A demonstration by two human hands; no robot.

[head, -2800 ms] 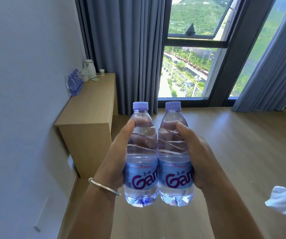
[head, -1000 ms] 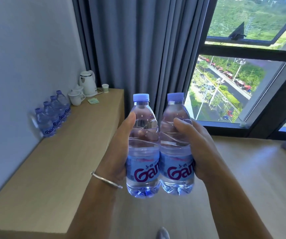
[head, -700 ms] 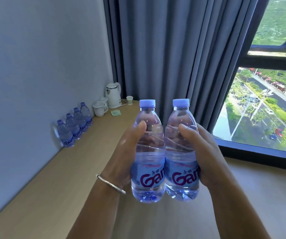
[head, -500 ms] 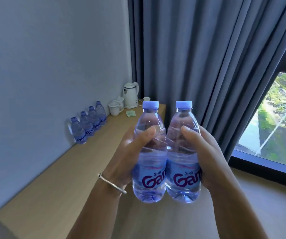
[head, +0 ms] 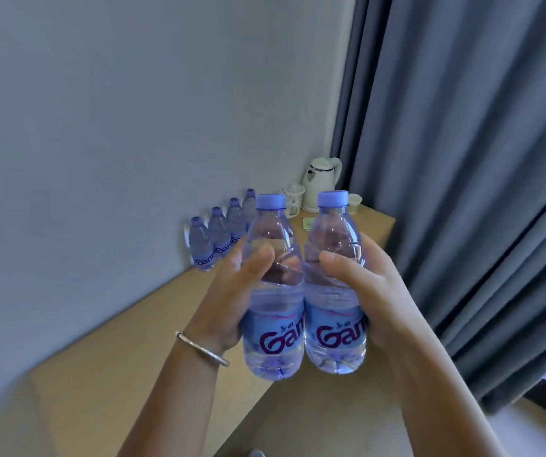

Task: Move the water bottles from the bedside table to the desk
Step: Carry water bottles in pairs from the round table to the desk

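Two clear water bottles with blue caps and blue labels are held upright, side by side and touching, in front of me. My left hand (head: pixel 229 291) grips the left bottle (head: pixel 273 324); my right hand (head: pixel 373 291) grips the right bottle (head: pixel 334 311). Both bottles hang in the air above the near part of the light wooden desk (head: pixel 153 324), which runs along the wall. A row of several more water bottles (head: pixel 214 239) stands on the desk against the wall, behind my left hand.
At the desk's far end stand a white kettle (head: pixel 322 181), a white lidded mug (head: pixel 293 199) and a small paper cup (head: pixel 354 202). A grey curtain (head: pixel 462 159) hangs to the right of the desk. A grey wall is on the left.
I have walked up to the desk and turned left; the window has left the view and the desk now lies under the bottles. Both hands keep the same grip.
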